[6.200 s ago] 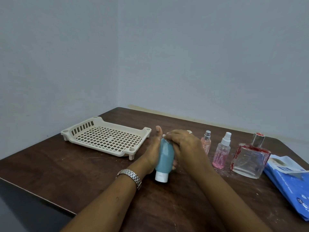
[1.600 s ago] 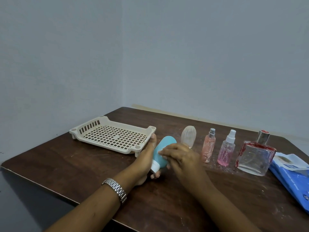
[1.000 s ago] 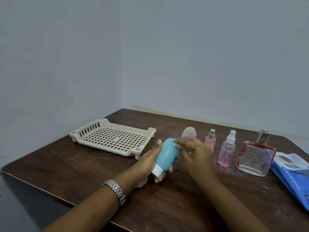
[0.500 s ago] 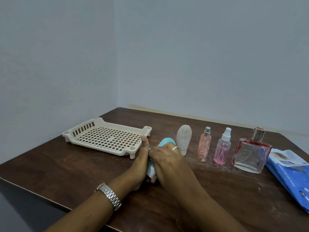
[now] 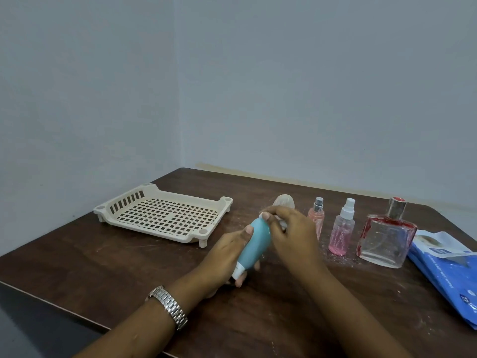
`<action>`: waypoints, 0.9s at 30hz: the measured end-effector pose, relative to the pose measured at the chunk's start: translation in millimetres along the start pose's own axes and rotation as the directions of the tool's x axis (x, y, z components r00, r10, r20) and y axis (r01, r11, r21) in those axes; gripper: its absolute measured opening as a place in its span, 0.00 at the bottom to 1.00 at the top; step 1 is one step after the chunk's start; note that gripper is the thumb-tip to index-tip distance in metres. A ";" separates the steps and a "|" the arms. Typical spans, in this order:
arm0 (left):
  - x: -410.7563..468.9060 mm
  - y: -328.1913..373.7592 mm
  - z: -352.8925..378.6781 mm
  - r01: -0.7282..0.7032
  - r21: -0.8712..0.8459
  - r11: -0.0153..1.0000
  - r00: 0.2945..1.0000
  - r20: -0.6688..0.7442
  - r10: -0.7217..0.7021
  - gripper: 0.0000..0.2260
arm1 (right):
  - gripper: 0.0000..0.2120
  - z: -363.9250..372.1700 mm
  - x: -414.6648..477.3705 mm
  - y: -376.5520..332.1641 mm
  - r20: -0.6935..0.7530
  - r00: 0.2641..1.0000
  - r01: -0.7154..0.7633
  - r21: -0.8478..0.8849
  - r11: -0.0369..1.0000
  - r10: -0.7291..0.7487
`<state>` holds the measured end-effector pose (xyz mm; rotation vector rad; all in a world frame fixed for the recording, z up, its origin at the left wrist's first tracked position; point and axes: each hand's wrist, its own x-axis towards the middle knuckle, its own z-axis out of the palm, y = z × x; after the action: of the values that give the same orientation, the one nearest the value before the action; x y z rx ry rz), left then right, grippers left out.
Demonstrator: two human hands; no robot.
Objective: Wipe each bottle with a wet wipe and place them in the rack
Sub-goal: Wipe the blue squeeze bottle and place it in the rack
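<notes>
My left hand (image 5: 224, 257) grips a teal squeeze bottle (image 5: 254, 245) with a white cap, held tilted with the cap toward me above the table. My right hand (image 5: 291, 232) pinches a small white wet wipe (image 5: 263, 215) against the bottle's far upper end. The cream perforated rack (image 5: 165, 214) lies to the left with nothing in it. Behind my right hand stands a pale ribbed bottle (image 5: 284, 201), mostly hidden. To the right stand a small peach spray bottle (image 5: 317, 215), a pink spray bottle (image 5: 342, 235) and a square glass bottle with red edges (image 5: 387, 236).
A blue wet-wipe pack (image 5: 449, 267) with its flap lifted lies at the table's right edge. The dark wooden table (image 5: 103, 259) sits in a corner of two grey walls. White specks dot the wood near the bottles. A metal watch (image 5: 169, 306) is on my left wrist.
My right hand has slid with the wipe from the bottle's cap end up to its far end. My left hand has raised and tilted the bottle more upright.
</notes>
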<state>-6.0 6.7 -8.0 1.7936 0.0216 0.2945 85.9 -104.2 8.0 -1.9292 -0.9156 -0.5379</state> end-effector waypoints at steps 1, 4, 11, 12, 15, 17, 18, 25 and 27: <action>-0.3 -0.1 0.6 -0.005 0.000 1.000 1.000 0.000 0.005 0.23 | 0.06 -1.9 0.0 0.3 0.007 1.000 -0.018 0.010 1.000 0.018; 1.1 -3.0 0.3 -0.038 -0.075 0.996 0.999 -0.033 0.036 0.23 | 0.08 -3.5 0.5 5.1 0.014 0.997 -0.070 0.020 0.997 0.070; 10.9 -10.5 -1.3 -0.014 -0.250 0.968 0.954 -0.294 -0.062 0.28 | 0.09 16.0 -21.4 -8.3 0.100 0.982 -0.180 0.241 0.954 0.160; 11.5 -11.4 -1.3 -0.011 -0.254 0.967 0.945 -0.318 -0.073 0.29 | 0.09 17.9 -22.9 -9.6 0.085 0.983 -0.181 0.251 0.951 0.164; 12.4 -12.3 -1.4 -0.014 -0.272 0.962 0.922 -0.377 -0.093 0.30 | 0.08 19.9 -26.2 -11.5 0.080 0.982 -0.187 0.288 0.939 0.171; 13.8 -12.0 -3.5 -0.020 -0.321 0.947 0.907 -0.405 -0.118 0.31 | 0.08 20.7 -29.6 -12.9 0.116 0.979 -0.195 0.315 0.929 0.167; 14.0 -12.0 -4.6 -0.021 -0.338 0.941 0.898 -0.419 -0.130 0.32 | 0.08 21.8 -31.5 -13.4 0.149 0.974 -0.210 0.324 0.923 0.169; 13.3 -9.3 -5.7 0.016 -0.415 0.910 0.884 -0.419 -0.206 0.25 | 0.06 21.9 -31.3 -6.5 0.307 0.923 -0.357 0.451 0.818 0.233; 12.6 -6.1 -4.3 0.013 -0.451 0.892 0.900 -0.384 -0.207 0.25 | 0.04 17.0 -27.2 -7.5 0.274 0.931 -0.352 0.498 0.793 0.241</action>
<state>6.1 14.5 -10.6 1.2435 0.3443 0.5569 63.0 -97.5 -14.7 -1.5679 -0.7556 0.1071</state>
